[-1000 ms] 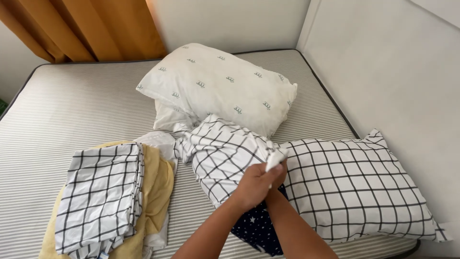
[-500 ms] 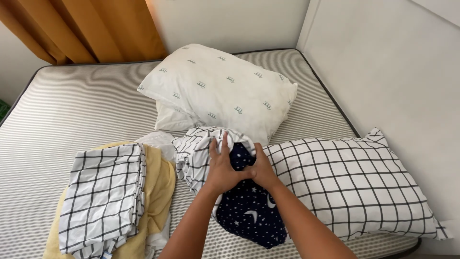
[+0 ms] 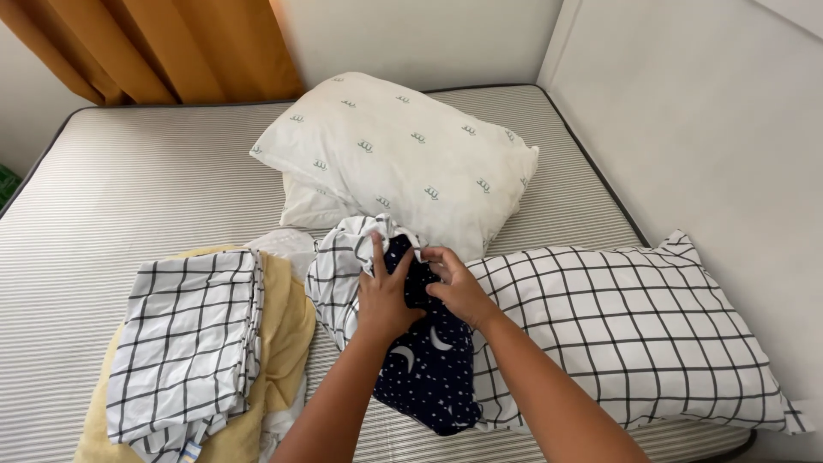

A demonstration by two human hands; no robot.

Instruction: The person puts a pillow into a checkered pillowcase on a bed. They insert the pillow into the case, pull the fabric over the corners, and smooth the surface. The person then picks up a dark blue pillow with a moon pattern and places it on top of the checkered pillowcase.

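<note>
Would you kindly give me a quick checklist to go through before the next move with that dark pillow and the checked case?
1. Left hand on the dark star-and-moon pillow: ok, it lies flat on top.
2. Right hand at the mouth of the checked pillowcase: ok, fingers sit at the bunched opening.
3. Case drawn over the pillow: not ok, most of the pillow still shows.
4. Pillow corners seated inside the case: cannot tell, the cloth hides them.
5. Room on the striped mattress: ok on the far left; the checked pillow lies close on the right.
6. Folded checked sheet out of the way: ok, it lies apart.
</note>
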